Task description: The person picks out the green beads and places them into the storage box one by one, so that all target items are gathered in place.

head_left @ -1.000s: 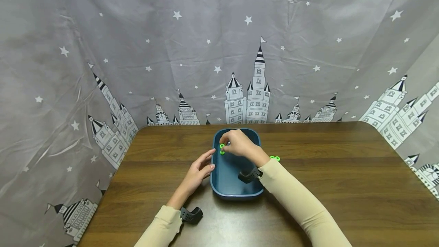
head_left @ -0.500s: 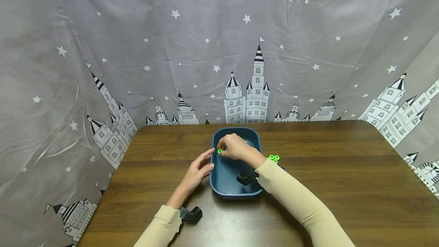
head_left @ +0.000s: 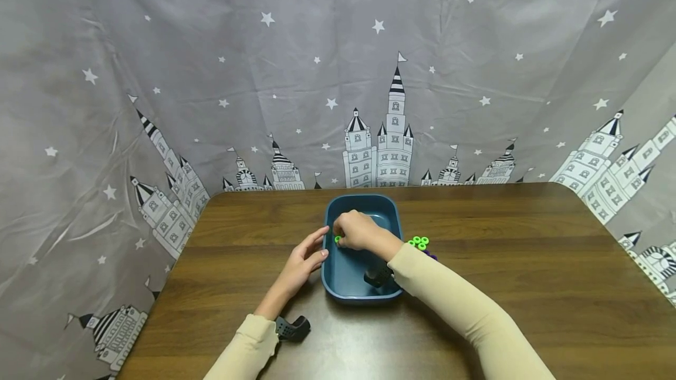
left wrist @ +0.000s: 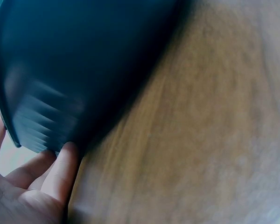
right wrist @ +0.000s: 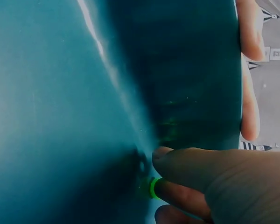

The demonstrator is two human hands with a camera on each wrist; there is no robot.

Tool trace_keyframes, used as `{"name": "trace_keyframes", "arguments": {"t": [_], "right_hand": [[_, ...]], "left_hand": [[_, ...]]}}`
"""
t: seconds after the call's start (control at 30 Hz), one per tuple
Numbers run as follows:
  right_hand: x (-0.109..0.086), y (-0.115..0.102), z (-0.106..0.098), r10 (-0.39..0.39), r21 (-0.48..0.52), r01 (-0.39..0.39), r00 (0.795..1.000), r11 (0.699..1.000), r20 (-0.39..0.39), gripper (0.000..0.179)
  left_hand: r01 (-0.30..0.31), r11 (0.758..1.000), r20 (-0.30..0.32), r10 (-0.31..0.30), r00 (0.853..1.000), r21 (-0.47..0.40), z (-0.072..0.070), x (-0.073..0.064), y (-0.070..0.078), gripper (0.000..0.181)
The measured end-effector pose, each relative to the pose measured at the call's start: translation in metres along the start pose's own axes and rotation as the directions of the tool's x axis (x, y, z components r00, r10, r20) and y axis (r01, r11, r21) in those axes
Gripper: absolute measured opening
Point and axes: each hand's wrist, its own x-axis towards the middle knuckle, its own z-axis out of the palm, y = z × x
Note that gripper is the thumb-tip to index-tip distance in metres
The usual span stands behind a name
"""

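Head, tray [head_left: 343, 280]: blue, set on a wooden table [head_left: 528, 251]; long axis running away from the person.
Head, green ring [head_left: 337, 240]: inside the tray, just left of the right fingertips — between them and the left wall; round, so no long axis.
Head, nearer hand: right hand [head_left: 356, 230], reaching into the tray, fingers curled close about the ring.
Head, left hand [head_left: 296, 268]: outside the tray, fingers spread and nearly straight, tips at the left rim; no object held.
Head, outside right: green pile [head_left: 419, 241] and dark purple pieces [head_left: 433, 257], beside the right sleeve [head_left: 465, 298].
Head, backdrop: grey curtain [head_left: 296, 81], castle and star print.
Left wrist, left hand: thumb and fingers against the tray's ribbed outer wall, not closed round it.
Right wrist, ring: nearly edge-on at the index fingertip, near the foot of the wall.
Right wrist, right hand: thumb tip a little apart from the ring — pinched or merely touched, cannot tell.
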Motion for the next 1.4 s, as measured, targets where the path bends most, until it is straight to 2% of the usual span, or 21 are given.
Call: {"name": "trace_keyframes", "arguments": {"t": [0.43, 1.13, 1.4], "right_hand": [[-0.001, -0.003, 0.002, 0.01, -0.055, -0.008, 0.999, 0.998, 0.037, 0.013], [-0.003, -0.004, 0.0, -0.013, -0.049, 0.015, 1.0, 0.999, 0.026, 0.013], [-0.004, -0.003, -0.01, -0.018, -0.047, 0.019, 1.0, 0.999, 0.014, 0.019]], "left_hand": [[-0.001, 1.0, 0.006, 0.001, 1.0, -0.009, 0.0, 0.0, 0.001, 0.058], [0.006, 1.0, -0.003, -0.006, 1.0, 0.0, 0.0, 0.0, 0.0, 0.058], [0.018, 1.0, -0.012, -0.018, 1.0, 0.005, 0.001, 0.0, 0.001, 0.057]]}}
